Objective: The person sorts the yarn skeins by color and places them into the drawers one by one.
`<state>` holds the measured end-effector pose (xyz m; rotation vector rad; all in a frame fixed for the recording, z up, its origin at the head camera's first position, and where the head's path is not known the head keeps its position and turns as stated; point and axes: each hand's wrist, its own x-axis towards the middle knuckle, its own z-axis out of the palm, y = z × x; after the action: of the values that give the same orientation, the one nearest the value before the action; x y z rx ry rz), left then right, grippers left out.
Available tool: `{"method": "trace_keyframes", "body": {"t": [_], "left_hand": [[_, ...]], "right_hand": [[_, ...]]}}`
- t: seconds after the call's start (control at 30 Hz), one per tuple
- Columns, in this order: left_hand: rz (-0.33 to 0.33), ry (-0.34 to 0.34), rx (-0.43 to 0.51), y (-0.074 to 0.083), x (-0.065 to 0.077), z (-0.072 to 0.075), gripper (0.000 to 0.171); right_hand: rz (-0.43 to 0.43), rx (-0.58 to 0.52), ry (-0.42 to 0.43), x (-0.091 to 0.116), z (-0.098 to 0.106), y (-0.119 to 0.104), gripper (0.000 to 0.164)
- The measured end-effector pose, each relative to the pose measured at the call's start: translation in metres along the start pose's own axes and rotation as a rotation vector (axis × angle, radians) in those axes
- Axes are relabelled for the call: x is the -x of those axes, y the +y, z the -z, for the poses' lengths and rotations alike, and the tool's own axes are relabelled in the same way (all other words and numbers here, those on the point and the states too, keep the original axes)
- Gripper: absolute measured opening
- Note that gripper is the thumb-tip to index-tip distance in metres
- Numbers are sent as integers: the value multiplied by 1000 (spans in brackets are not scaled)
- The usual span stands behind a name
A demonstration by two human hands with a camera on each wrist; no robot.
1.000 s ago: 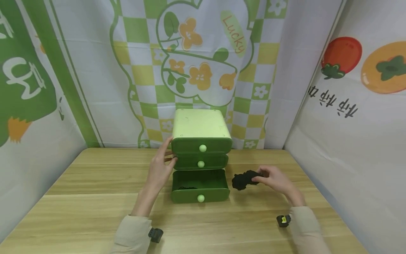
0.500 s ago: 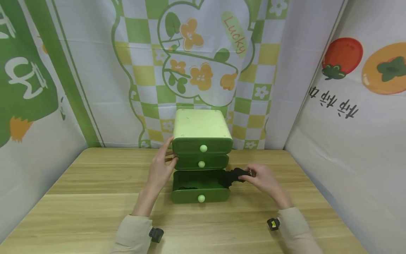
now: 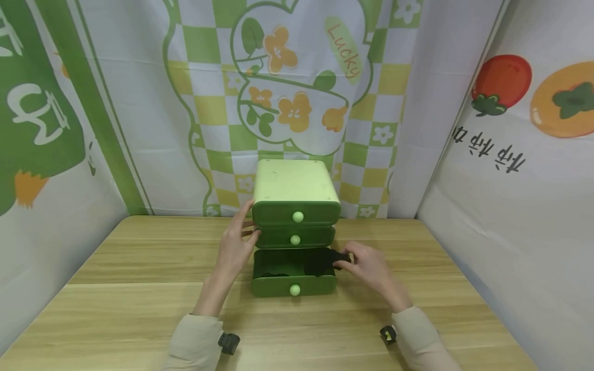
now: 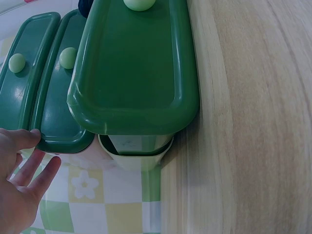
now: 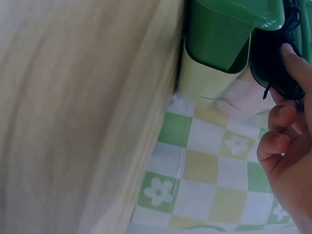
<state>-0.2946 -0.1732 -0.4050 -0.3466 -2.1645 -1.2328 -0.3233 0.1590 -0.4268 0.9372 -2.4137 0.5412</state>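
Note:
A small cabinet has a pale green body and three dark green drawers with round knobs. Its bottom drawer is pulled out, with some thin black strands lying inside at the left. My left hand rests against the cabinet's left side, thumb at the edge of the middle drawer and the other fingers extended. Between thumb and fingers, my right hand pinches one end of a bundle of black cord. The bundle's other end reaches over the right side of the bottom drawer; loops show in the right wrist view.
The wooden table extends around the cabinet on both sides and in front. Behind it hangs a checked curtain, and a printed cloth wall rises at the right. Each wrist carries a small black device.
My right hand has moved left with the bundle of black cord, from beside the cabinet to over the open bottom drawer. My left hand has stayed in place.

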Motion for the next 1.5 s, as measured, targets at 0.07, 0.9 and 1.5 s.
{"method": "trace_keyframes", "body": {"t": [0.07, 0.9, 1.5], "left_hand": [[-5, 3, -3, 0, 0, 0, 83], [-14, 13, 6, 0, -1, -1, 81], [2, -6, 16, 0, 0, 0, 83]], "right_hand": [[-13, -5, -13, 0, -1, -2, 26], [0, -95, -122, 0, -5, -7, 28], [25, -113, -138, -1, 5, -6, 21]]}}
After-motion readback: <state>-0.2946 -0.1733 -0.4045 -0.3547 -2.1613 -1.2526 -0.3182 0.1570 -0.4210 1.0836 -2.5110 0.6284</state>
